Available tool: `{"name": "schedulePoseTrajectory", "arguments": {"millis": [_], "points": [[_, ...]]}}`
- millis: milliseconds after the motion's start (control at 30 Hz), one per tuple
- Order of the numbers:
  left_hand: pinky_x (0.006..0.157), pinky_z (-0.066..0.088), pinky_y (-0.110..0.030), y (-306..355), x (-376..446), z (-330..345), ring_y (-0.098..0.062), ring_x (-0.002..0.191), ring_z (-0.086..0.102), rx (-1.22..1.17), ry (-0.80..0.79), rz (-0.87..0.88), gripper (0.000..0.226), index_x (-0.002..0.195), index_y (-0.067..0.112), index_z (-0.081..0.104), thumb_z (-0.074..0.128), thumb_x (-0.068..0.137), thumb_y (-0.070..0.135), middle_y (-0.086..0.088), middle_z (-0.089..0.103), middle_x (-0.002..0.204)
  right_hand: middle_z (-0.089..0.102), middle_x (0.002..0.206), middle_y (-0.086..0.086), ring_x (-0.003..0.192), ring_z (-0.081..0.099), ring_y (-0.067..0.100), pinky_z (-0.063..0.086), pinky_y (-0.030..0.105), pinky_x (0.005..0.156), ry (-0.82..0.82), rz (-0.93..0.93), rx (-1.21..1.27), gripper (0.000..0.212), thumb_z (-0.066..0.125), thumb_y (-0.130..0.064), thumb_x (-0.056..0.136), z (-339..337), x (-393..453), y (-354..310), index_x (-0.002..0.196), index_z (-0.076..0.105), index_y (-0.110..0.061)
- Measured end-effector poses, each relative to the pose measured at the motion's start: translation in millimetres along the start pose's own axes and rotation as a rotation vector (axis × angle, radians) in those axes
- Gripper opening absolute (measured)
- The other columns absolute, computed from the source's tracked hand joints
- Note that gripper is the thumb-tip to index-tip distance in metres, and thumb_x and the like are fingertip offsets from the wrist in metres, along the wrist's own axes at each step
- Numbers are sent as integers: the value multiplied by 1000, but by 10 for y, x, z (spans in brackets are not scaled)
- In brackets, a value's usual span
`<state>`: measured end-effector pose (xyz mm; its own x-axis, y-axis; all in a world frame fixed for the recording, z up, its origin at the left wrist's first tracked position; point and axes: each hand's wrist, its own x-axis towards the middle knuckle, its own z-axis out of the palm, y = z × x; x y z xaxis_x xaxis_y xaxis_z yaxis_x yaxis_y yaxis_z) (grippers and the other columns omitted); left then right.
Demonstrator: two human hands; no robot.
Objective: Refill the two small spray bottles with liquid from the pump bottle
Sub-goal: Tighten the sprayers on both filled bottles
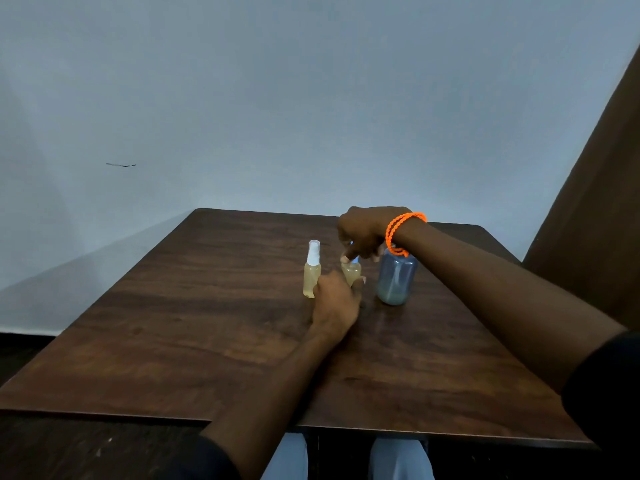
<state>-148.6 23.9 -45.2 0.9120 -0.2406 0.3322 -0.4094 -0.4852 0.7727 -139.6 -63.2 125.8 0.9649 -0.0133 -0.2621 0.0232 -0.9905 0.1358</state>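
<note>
Two hands over a dark wooden table [173, 341], left hand [337, 303] gripping the base of a small spray bottle [351, 271], right hand [362, 233] pinching its top, second spray bottle [312, 271] upright just left, grey pump bottle [394, 278] just right.

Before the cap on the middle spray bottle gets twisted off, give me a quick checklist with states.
1. Left hand grips the middle spray bottle low on its body: ok.
2. Right hand pinches its top: ok.
3. Other spray bottle upright, capped, apart from the work: ok.
4. Pump bottle upright on the table: ok.
5. Pump head condition, hidden behind the right wrist: cannot tell.
6. Cap loosened: cannot tell.
</note>
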Motion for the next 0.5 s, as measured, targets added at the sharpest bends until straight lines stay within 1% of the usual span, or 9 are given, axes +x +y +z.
{"name": "schedulePoseTrajectory", "arguments": {"millis": [33,100,167,233,267,333,367,433,500], "points": [[82,59,-45,-4,2,-2,-36,86,75,-12,-6,2,41,103,1,70,70,101,42,-20,76,90,75,71,8,63,74,27,65,44,79,6,29,-38,46,74,-48,93,-1,-3,-4,80,66,-4],[81,61,-47,1,-1,-20,-36,84,76,-45,-18,-8,39,107,2,69,71,100,41,-19,76,90,72,86,2,81,70,25,60,42,86,26,32,-94,56,73,-67,84,-22,-7,-9,94,71,-11],[82,59,-47,27,-9,-33,-39,90,75,-32,-8,-4,41,107,0,70,72,100,40,-22,76,95,66,97,-3,95,64,23,55,39,91,17,-23,-58,54,86,-55,76,-87,-22,5,112,69,-18],[84,53,-45,32,-10,-37,-40,98,72,4,4,14,42,108,-2,71,71,101,40,-24,76,101,68,80,-5,81,69,22,58,36,81,14,-62,24,33,89,-27,80,-107,-24,18,104,72,-12],[84,51,-44,29,-7,-34,-39,99,71,18,3,23,43,107,-3,71,70,102,40,-24,75,102,69,70,-3,69,71,22,58,36,73,39,-59,35,24,86,-22,83,-78,-27,11,96,71,-8],[84,49,-42,23,-18,-30,-37,96,72,27,-11,29,44,105,-3,70,68,104,41,-23,76,99,66,60,1,51,67,21,57,33,65,123,-17,-17,32,76,-35,93,2,-3,-22,83,66,-7],[83,50,-42,32,-23,-34,-37,94,72,17,-19,16,44,103,-3,69,68,104,42,-23,76,95,65,61,2,51,65,21,56,32,67,154,4,-58,41,70,-46,96,30,4,-40,82,66,-8],[83,55,-43,35,-22,-42,-35,89,74,7,-26,-9,45,101,-1,69,68,103,43,-22,76,90,70,77,3,71,69,22,55,35,77,125,2,-35,50,66,-61,92,57,35,-15,94,69,-12],[85,58,-44,29,-11,-49,-34,88,74,-6,-27,-8,44,100,0,70,69,102,44,-21,76,88,68,94,-3,91,64,20,52,34,85,35,-47,47,46,80,-56,83,-22,4,34,108,68,-19]]}}
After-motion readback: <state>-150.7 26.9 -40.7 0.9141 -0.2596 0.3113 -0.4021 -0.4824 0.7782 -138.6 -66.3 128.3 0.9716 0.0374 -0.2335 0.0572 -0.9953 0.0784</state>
